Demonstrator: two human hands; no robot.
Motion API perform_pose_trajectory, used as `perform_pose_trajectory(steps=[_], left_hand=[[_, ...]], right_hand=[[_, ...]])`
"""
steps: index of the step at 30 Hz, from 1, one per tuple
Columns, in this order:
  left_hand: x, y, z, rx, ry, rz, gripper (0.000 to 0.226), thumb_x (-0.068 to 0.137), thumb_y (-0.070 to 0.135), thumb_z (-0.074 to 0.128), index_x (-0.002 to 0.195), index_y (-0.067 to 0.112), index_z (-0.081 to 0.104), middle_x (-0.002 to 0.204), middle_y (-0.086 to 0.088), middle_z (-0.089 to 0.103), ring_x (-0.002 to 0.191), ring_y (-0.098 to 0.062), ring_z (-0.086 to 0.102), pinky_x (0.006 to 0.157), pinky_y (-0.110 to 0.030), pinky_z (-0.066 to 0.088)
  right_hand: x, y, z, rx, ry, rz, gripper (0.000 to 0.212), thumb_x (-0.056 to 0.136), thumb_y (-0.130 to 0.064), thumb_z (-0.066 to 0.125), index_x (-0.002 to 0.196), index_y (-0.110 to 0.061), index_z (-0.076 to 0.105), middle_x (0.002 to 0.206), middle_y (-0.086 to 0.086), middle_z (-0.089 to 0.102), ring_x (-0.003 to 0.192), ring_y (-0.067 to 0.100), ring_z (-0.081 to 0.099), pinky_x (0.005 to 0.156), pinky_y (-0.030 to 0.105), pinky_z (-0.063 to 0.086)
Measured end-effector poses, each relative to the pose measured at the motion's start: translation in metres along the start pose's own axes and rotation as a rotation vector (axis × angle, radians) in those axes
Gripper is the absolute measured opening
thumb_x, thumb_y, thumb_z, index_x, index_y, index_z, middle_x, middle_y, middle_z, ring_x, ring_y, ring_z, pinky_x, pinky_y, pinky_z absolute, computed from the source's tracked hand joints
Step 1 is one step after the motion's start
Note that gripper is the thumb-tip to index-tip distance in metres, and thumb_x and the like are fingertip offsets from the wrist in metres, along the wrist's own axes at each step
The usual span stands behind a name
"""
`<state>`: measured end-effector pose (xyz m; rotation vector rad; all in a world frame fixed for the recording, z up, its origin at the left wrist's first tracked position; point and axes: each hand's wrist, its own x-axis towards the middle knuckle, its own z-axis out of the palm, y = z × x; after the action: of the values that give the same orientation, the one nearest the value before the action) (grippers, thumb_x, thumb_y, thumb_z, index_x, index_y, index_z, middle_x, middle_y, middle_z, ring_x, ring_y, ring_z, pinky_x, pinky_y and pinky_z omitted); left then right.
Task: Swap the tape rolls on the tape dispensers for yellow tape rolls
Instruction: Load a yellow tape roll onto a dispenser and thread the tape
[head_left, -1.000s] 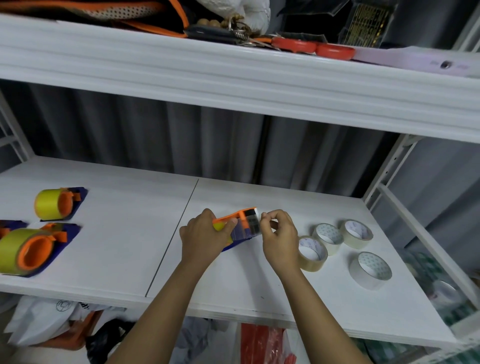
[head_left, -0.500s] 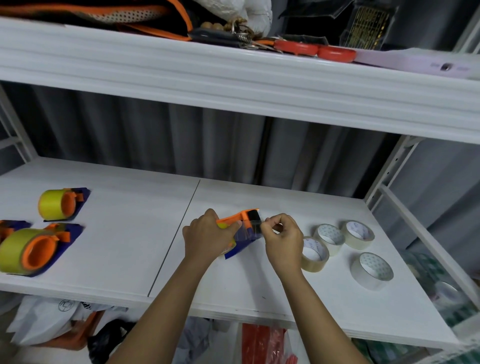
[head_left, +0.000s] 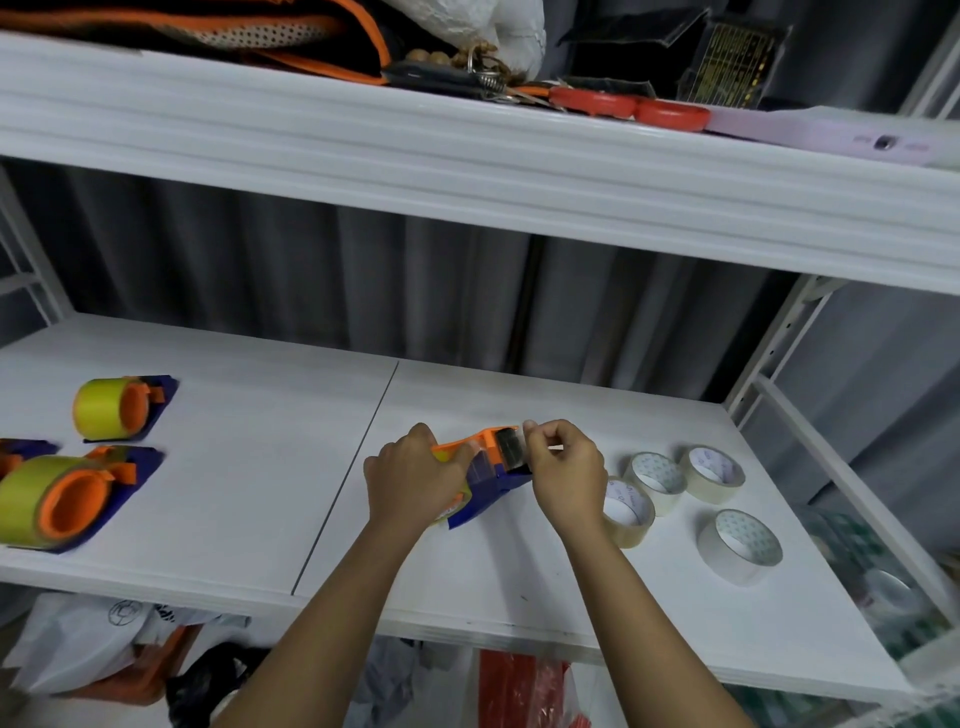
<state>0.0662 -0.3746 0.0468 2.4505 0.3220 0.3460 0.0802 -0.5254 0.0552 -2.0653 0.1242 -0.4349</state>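
A blue and orange tape dispenser (head_left: 493, 470) lies on the white shelf (head_left: 249, 467) in the middle. My left hand (head_left: 415, 478) grips its rear, covering a yellow tape roll of which only a sliver shows. My right hand (head_left: 563, 467) pinches something thin at the dispenser's front blade end, fingers curled; the tape end itself is too small to make out. Two more dispensers loaded with yellow tape rolls, one (head_left: 117, 408) farther back and one (head_left: 62, 499) nearer, lie at the left. Several clear tape rolls (head_left: 740, 545) sit at the right.
An upper shelf (head_left: 467, 171) overhangs with bags, keys and red-handled scissors (head_left: 628, 109). A white metal frame post (head_left: 769, 353) stands at the right. Bags and red packaging lie below the shelf's front edge. A part of a third dispenser (head_left: 15, 454) shows at the far left.
The dispenser has come down and now lies lower on the shelf. My right hand stays at its blade end, fingers still pinched. The view has shifted slightly.
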Motion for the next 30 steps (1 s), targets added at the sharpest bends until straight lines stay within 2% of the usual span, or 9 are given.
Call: perform_pose_trajectory(steps=[6,10,17,21,26,30], left_hand=[[0.002,-0.003,-0.003,-0.066,-0.065,0.050,0.039,0.088,0.058,0.046,0.087,0.019,0.042,0.081,0.006,0.052,0.078,-0.014,0.049,0.078,-0.031,0.032],[0.001,-0.003,-0.005,-0.103,-0.135,0.079,0.043,0.077,0.059,0.063,0.084,0.024,0.039,0.080,0.010,0.051,0.079,-0.013,0.052,0.075,-0.030,0.035],[0.006,-0.007,-0.001,-0.091,-0.075,0.065,0.047,0.072,0.059,0.068,0.087,0.026,0.039,0.084,0.011,0.051,0.082,-0.013,0.053,0.075,-0.030,0.034],[0.009,-0.009,0.000,-0.097,-0.066,0.049,0.047,0.071,0.060,0.069,0.086,0.027,0.039,0.080,0.014,0.050,0.080,-0.012,0.053,0.074,-0.030,0.033],[0.011,-0.013,0.001,-0.098,-0.054,0.023,0.048,0.070,0.062,0.068,0.087,0.028,0.039,0.081,0.014,0.050,0.079,-0.012,0.054,0.073,-0.029,0.036],[0.009,-0.011,-0.002,-0.092,-0.038,-0.013,0.049,0.071,0.062,0.067,0.090,0.026,0.040,0.083,0.013,0.050,0.079,-0.013,0.053,0.072,-0.030,0.036]], right_hand=[[0.005,-0.002,0.001,-0.026,0.020,-0.003,0.030,0.091,-0.044,0.053,0.067,-0.026,0.053,0.069,-0.012,0.060,0.065,0.007,0.054,0.055,0.019,0.039],[0.009,-0.001,0.003,-0.019,0.022,-0.004,0.030,0.091,-0.044,0.053,0.066,-0.028,0.052,0.071,-0.011,0.061,0.066,0.008,0.055,0.057,0.024,0.041],[0.013,-0.004,0.009,0.019,0.007,-0.032,0.024,0.093,-0.041,0.052,0.076,-0.024,0.056,0.076,-0.009,0.062,0.069,0.009,0.057,0.056,0.020,0.043],[0.012,-0.007,0.010,0.058,0.001,-0.039,0.023,0.092,-0.042,0.053,0.077,-0.025,0.055,0.076,-0.012,0.061,0.071,0.008,0.058,0.060,0.024,0.046],[0.015,-0.008,0.013,0.032,-0.035,-0.072,0.032,0.092,-0.045,0.052,0.078,-0.018,0.060,0.079,-0.003,0.064,0.074,0.013,0.059,0.062,0.025,0.045],[0.019,-0.012,0.016,0.018,-0.047,-0.096,0.032,0.091,-0.047,0.053,0.077,-0.019,0.060,0.079,-0.003,0.064,0.073,0.012,0.059,0.062,0.025,0.046]])
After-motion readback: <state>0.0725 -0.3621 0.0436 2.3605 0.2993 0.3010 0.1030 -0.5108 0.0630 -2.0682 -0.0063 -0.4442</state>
